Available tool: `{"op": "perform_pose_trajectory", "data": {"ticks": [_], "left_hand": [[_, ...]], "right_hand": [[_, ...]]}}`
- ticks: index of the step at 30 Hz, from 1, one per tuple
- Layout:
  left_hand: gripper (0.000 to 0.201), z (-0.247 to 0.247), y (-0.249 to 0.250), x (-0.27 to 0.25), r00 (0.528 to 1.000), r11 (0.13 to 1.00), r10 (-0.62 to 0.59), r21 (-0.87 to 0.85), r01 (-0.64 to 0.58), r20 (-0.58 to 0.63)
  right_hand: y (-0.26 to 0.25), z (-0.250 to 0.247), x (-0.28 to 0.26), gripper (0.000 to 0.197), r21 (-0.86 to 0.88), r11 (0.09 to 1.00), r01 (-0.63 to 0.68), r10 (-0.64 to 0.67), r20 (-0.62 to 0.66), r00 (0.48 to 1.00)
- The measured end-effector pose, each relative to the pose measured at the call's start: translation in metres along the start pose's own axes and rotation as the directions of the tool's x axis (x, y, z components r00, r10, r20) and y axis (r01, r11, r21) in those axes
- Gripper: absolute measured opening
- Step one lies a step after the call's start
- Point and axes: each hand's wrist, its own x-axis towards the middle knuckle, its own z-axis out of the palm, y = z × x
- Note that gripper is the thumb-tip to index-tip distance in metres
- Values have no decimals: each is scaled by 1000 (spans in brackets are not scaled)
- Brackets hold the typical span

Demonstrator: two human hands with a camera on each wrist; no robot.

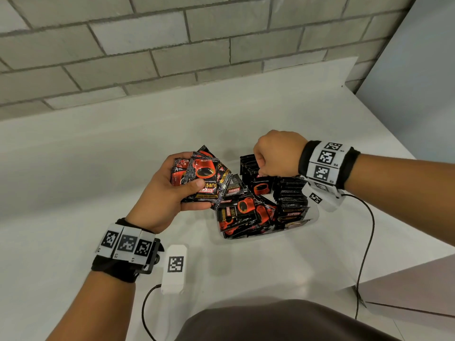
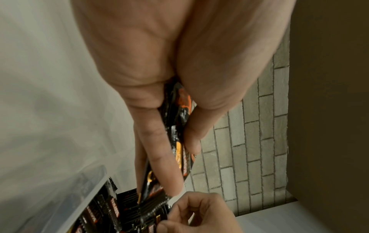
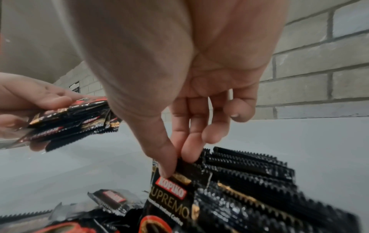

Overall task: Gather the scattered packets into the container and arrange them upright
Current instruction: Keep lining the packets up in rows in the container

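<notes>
My left hand (image 1: 172, 190) grips a fanned bundle of black and red coffee packets (image 1: 200, 174), thumb on top, just left of the clear container (image 1: 311, 219). The same bundle (image 2: 179, 126) shows edge-on between thumb and fingers in the left wrist view. My right hand (image 1: 277, 156) hovers over the container's far side and pinches the top edge of one upright packet (image 3: 179, 189) between thumb and forefinger. Behind that packet stands a row of upright packets (image 3: 249, 170). Loose packets (image 1: 240, 212) lie tilted in the container's near left part.
The container sits on a white countertop (image 1: 98, 156) against a grey brick wall (image 1: 147, 45). The counter's right edge (image 1: 406, 267) drops off close to the container. Cables (image 1: 366, 242) trail from both wrist cameras across the counter.
</notes>
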Motion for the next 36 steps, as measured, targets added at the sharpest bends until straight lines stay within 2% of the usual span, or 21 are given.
{"op": "perform_pose_trajectory", "data": {"ticks": [5, 10, 14, 16, 18, 20, 24, 27, 29, 33, 36], "left_hand": [[59, -1, 2, -1, 1000, 1000, 3, 4, -3, 2], [61, -2, 2, -2, 1000, 1000, 1, 3, -1, -6], [59, 1, 3, -1, 1000, 1000, -4, -2, 4, 7], [57, 4, 4, -2, 1000, 1000, -5, 2, 4, 19], [57, 10, 4, -2, 999, 1000, -3, 8, 3, 43], [57, 17, 5, -2, 998, 1000, -3, -3, 4, 64], [59, 34, 5, -2, 994, 999, 2, -45, 3, 110], [59, 44, 4, -1, 989, 998, -11, -62, 21, 150], [58, 47, 3, -1, 988, 996, -20, -84, 33, 152], [54, 44, 0, -2, 991, 995, -31, -89, 43, 132], [55, 43, -1, -3, 991, 999, -25, -42, 31, 130]], "right_hand": [[-4, -4, 0, 8, -58, 998, -1, 0, -23, 1000], [-9, 5, -4, 10, -97, 995, 38, -36, 22, 999], [-6, -1, -6, 23, -12, 1000, 27, -27, -6, 1000], [-6, -7, -11, 21, 52, 998, 32, -30, -37, 999], [-7, -14, -20, 12, 187, 981, 61, -47, -77, 996], [-12, -22, -29, 10, 348, 934, 85, -41, -133, 990], [-28, -29, -49, 35, 635, 764, 115, 26, -208, 978], [-30, -21, -55, 48, 676, 723, 141, 21, -226, 974], [-25, -16, -53, 50, 736, 664, 129, 51, -217, 975], [-17, -14, -54, 40, 819, 566, 96, 86, -175, 981], [-18, -11, -58, 33, 843, 527, 110, 98, -189, 977]]}}
